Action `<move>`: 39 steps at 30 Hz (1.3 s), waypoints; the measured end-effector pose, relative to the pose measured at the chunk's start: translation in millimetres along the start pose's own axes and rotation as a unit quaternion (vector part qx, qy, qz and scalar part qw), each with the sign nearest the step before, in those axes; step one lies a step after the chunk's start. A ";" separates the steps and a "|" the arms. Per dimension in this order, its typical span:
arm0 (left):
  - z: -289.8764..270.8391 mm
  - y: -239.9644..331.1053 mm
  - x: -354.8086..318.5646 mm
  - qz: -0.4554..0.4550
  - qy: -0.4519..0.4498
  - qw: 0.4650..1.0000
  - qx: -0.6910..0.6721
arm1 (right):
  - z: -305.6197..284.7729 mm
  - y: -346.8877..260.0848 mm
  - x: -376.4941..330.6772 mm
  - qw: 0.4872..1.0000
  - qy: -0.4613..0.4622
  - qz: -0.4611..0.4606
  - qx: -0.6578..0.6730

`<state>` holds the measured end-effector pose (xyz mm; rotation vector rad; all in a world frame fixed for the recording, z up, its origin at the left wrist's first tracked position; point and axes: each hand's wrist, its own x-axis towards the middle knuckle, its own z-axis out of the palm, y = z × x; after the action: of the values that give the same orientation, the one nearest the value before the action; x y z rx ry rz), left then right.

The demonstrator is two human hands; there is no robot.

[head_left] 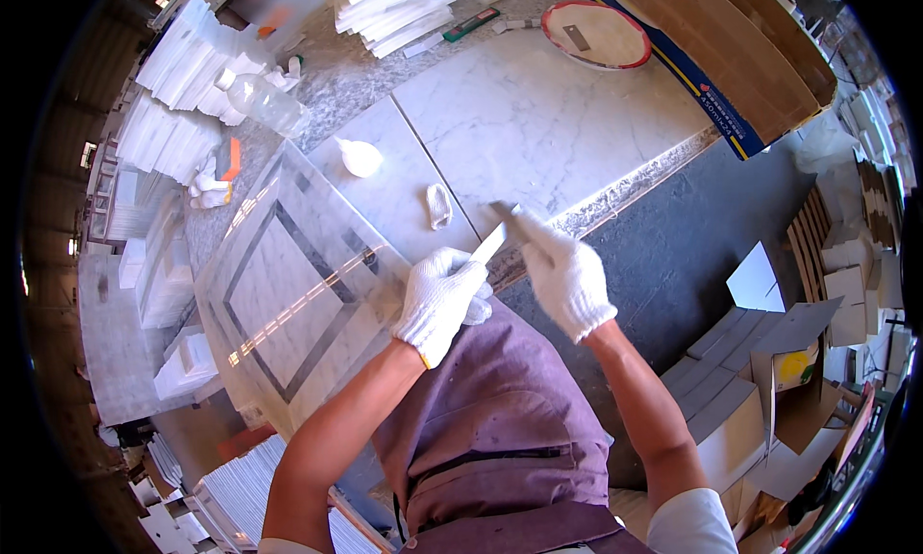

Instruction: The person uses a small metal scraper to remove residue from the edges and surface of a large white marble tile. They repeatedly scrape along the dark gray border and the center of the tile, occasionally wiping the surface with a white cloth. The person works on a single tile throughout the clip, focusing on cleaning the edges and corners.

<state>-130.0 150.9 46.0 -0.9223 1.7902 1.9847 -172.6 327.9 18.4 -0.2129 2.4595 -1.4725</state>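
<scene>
One purple apron is nearest. Past it, the left gloved hand grasps one pale strip, between both hands; the right gloved hand blurs beside its far end, grip impossible to tell. Beyond: one white bulb, one bottle, one red-rimmed bowl.

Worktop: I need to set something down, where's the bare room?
Bare: the marble slab right of the dark seam, bordered by the red-rimmed bowl, cardboard box and right hand. Crowded: far left, stacked white sheets beside the plastic bottle.
</scene>
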 end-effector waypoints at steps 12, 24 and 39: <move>2.7 -9.2 1.5 0.066 0.018 0.993 0.101 | -5.2 -8.7 -9.3 0.993 -0.076 -0.077 -0.041; 4.3 0.6 -4.3 0.029 0.012 0.997 0.065 | 18.8 7.7 -14.5 0.989 0.035 -0.140 -0.024; 0.1 2.6 -4.4 0.011 -0.001 0.999 0.048 | 24.5 1.0 -18.2 0.988 0.023 -0.151 -0.008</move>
<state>-128.3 151.4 50.8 -0.8738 1.8845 1.8935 -147.9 312.5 9.3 -0.5833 2.5650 -1.5879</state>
